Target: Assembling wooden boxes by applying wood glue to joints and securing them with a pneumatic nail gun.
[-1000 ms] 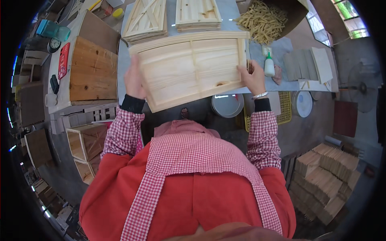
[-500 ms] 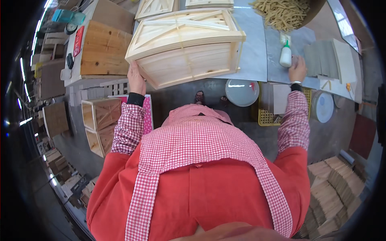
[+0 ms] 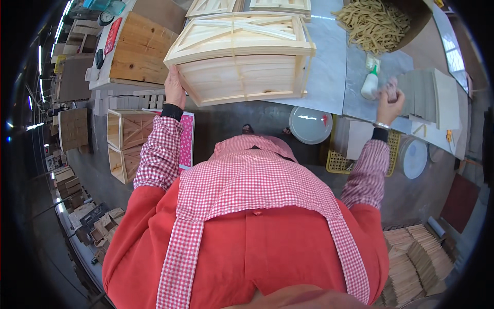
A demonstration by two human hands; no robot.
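A pale wooden crate [image 3: 242, 77] with a crossed-slat panel rests tilted at the table's near edge, tan bands stretched around it. My left hand [image 3: 175, 88] grips the crate's left edge, with some fingers hidden behind the wood. Over the table at the right, my right hand [image 3: 392, 105] is closed on a small pinkish-grey piece [image 3: 392, 88], too blurred to name. Just left of that hand stands a white squeeze bottle [image 3: 369, 85] with a green nozzle, apart from the fingers.
More crates [image 3: 216, 7] lie behind. A brown bowl [image 3: 419, 23] holds tan rubber-band-like strips [image 3: 371, 23]. Grey boards [image 3: 414, 92] are stacked at the right. Below are a round lidded bucket [image 3: 310, 125], a yellow basket [image 3: 337, 159] and more crates [image 3: 123, 131] at the left.
My right hand has lifted from beside the bottle, moving right and nearer me with the small piece. My left hand stays on the crate. The whole view has shifted slightly.
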